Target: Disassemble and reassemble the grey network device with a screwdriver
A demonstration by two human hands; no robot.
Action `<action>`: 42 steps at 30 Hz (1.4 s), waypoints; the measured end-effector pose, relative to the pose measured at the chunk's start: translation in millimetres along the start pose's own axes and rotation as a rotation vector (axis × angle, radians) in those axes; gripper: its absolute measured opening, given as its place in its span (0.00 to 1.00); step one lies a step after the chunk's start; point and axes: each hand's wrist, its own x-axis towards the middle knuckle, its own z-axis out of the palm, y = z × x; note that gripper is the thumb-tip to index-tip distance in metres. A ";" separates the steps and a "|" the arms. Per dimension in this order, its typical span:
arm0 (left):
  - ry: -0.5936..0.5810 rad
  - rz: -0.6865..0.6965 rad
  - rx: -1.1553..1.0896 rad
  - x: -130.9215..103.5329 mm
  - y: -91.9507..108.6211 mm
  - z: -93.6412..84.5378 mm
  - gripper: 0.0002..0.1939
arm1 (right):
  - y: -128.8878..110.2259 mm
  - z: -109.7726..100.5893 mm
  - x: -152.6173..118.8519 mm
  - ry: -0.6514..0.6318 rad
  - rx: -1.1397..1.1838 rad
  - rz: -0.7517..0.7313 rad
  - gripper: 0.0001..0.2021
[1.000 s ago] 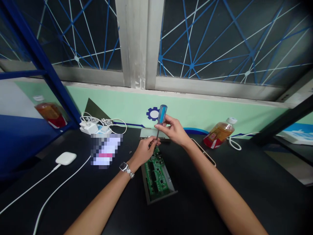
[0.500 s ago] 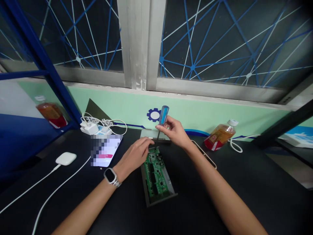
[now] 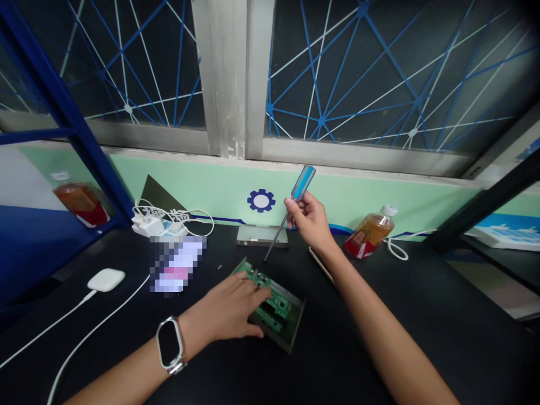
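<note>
Black tabletop (image 3: 337, 365) under a green wall (image 3: 219, 191) and windows, inspected from left to right. Far left: white case (image 3: 106, 280) on its cable, power strip (image 3: 171, 229), pixelated phone (image 3: 179, 264). Next, small metal pieces (image 3: 219, 266), probably screws. Left hand (image 3: 232, 306) lies over the green circuit board (image 3: 280, 304), fingers spread, thumb apart along the near side; whether they grip cannot be confirmed. The board sits inside its metal tray (image 3: 291, 296), mid-table; a flat metal panel (image 3: 261, 236) lies behind. Right hand (image 3: 311, 219) pinches the screwdriver (image 3: 302, 184) between thumb and fingers, tip down near the tray's far end. A bottle (image 3: 369, 232) stands farther right. Change noted: the tray has swung to a slant and the tip has left the board; in my judgement, driving is interrupted while the board is repositioned.
</note>
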 end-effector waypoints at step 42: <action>0.173 -0.475 -0.407 -10.5 -131.0 25.5 0.08 | 10.8 32.7 -11.1 -0.043 0.185 0.163 0.16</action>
